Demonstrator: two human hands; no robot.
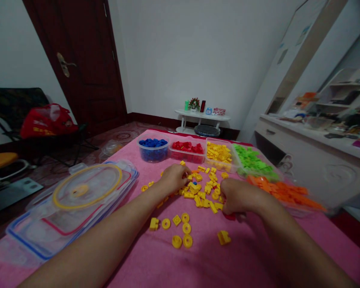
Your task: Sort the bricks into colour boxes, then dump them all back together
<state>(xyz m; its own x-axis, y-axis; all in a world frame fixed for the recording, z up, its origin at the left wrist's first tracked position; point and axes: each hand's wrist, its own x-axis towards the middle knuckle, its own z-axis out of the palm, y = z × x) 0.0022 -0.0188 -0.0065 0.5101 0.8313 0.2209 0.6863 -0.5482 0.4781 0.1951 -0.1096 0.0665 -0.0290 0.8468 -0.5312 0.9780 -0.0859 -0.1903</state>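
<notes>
A heap of small yellow toy bricks lies on the pink tablecloth. My left hand rests at the heap's left edge with its fingers curled onto the bricks. My right hand sits at the heap's right edge, closed, with a red piece showing under it. Loose yellow rings and bricks lie nearer to me. Behind the heap stand tubs of blue bricks, red bricks, yellow bricks, green bricks and orange bricks.
Stacked clear tub lids lie on the table's left part. A dark door, a chair with a red bag, a small white side table and a white dresser stand around the table.
</notes>
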